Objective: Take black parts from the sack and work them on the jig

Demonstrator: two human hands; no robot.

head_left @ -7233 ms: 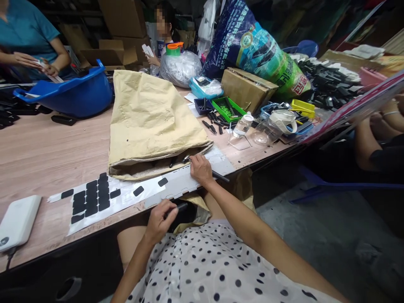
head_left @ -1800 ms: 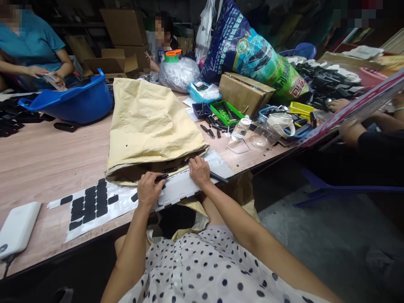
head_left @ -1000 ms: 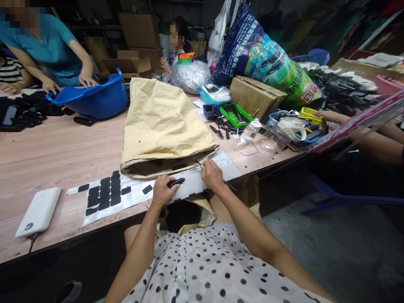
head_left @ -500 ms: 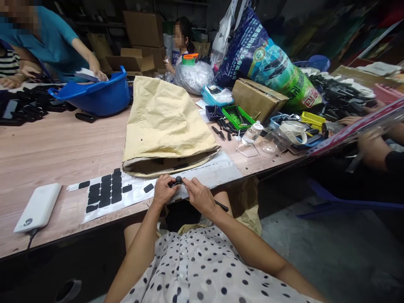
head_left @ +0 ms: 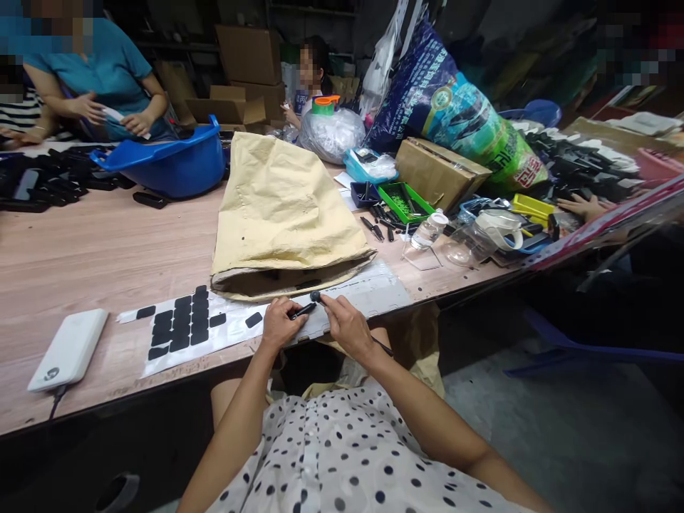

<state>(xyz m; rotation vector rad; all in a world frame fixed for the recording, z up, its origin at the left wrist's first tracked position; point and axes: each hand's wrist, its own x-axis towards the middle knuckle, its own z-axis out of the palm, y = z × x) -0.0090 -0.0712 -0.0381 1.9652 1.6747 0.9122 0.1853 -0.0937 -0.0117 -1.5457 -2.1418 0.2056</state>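
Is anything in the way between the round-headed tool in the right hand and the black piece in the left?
Nothing visible: the round-headed tool in the right hand ends beside the tip of the black piece in the left hand; whether they touch is unclear. The yellow bag lies beyond both hands, not between them.

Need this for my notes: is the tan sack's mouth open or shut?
Open: the tan sack gapes at its near end, its edges apart and its shadowed inside showing.
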